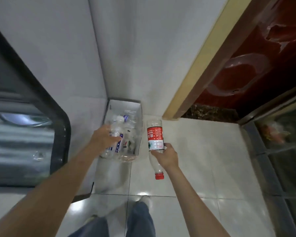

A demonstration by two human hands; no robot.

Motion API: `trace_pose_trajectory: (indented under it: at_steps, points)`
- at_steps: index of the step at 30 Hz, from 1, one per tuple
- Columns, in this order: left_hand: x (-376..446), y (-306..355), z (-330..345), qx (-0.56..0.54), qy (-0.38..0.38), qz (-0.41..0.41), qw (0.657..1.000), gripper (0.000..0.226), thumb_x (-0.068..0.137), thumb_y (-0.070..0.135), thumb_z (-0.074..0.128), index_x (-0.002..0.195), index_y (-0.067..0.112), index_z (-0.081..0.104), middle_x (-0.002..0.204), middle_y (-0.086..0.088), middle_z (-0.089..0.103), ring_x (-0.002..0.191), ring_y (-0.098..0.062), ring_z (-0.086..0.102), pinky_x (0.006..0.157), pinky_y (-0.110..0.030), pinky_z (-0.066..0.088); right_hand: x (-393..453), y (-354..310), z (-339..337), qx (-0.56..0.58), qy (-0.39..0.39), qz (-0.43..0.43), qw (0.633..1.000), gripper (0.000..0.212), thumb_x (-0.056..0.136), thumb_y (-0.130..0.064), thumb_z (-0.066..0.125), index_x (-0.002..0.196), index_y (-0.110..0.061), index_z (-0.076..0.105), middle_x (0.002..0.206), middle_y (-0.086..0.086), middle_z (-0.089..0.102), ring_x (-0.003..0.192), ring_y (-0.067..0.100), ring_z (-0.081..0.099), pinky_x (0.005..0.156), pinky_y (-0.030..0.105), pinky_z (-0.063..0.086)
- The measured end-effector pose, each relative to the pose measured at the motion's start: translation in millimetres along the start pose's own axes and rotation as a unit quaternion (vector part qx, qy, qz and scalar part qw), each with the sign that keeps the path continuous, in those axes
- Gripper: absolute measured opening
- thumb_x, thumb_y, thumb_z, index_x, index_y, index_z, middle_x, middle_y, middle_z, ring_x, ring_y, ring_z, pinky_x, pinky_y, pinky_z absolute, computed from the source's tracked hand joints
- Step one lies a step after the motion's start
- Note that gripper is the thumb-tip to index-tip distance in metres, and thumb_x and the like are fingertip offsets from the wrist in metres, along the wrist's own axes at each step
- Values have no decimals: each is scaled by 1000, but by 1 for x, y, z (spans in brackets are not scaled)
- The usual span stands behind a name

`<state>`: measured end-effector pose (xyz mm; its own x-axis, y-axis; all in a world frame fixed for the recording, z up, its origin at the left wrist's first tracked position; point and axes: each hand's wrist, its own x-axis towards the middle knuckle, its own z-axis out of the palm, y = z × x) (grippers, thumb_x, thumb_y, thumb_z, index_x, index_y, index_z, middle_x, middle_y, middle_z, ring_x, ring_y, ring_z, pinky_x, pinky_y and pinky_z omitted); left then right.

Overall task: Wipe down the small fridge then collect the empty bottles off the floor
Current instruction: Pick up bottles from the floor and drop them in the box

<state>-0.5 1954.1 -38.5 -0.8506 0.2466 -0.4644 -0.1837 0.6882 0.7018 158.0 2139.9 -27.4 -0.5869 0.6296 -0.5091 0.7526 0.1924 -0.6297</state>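
My right hand [167,155] grips an empty bottle [155,137] with a red label and a red cap, held upside down above the tiled floor, just right of a white cardboard box [140,113]. My left hand [103,137] holds a clear bottle [117,132] with a white cap and a blue label over the box's left side. Several more clear empty bottles [129,144] lie inside the box. The small fridge [24,127] with its dark-framed glass door stands at the left.
The box sits in the corner between two white walls. A yellow door frame [195,65] and a dark red door [246,65] are at the right, with a glass-fronted cabinet [280,151] below them. My legs and shoes [143,200] stand on the glossy floor tiles.
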Motion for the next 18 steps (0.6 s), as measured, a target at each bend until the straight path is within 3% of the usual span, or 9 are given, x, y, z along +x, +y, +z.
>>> trace_pose_trajectory:
  at_steps: [3,6,9,13,18]
  points:
    - [16,15,5,-17,29,-7,999,47,72,19,80,105,24,47,95,1,57,84,-15,55,68,-23,47,38,-10,-3,-26,-34,-13,999,47,75,-33,73,113,-15,52,102,2,62,83,18,57,78,29,47]
    - [32,13,7,-1,45,-38,998,45,71,21,81,104,15,51,92,-3,58,89,-22,58,75,-30,50,66,-18,3,-41,-62,-12,997,46,75,-32,73,113,-15,52,100,2,60,86,20,57,74,26,42]
    - [50,6,10,6,55,-71,996,59,70,26,82,119,10,52,106,-9,64,101,-27,62,90,-37,50,94,-24,13,-56,-85,-12,995,43,75,-31,72,110,-16,52,97,0,58,81,18,53,72,25,39]
    - [80,-6,12,26,41,-93,995,62,72,28,80,123,11,51,112,-8,64,101,-23,62,84,-27,46,129,-33,36,-71,-104,-1,992,35,75,-27,71,99,-19,47,93,0,56,78,19,54,71,25,40]
    - [139,-29,20,30,-3,-102,994,67,73,28,79,129,13,46,109,-3,60,94,-18,58,81,-32,52,172,-42,79,-70,-108,24,991,37,75,-26,71,103,-18,48,92,0,57,79,19,55,70,26,42]
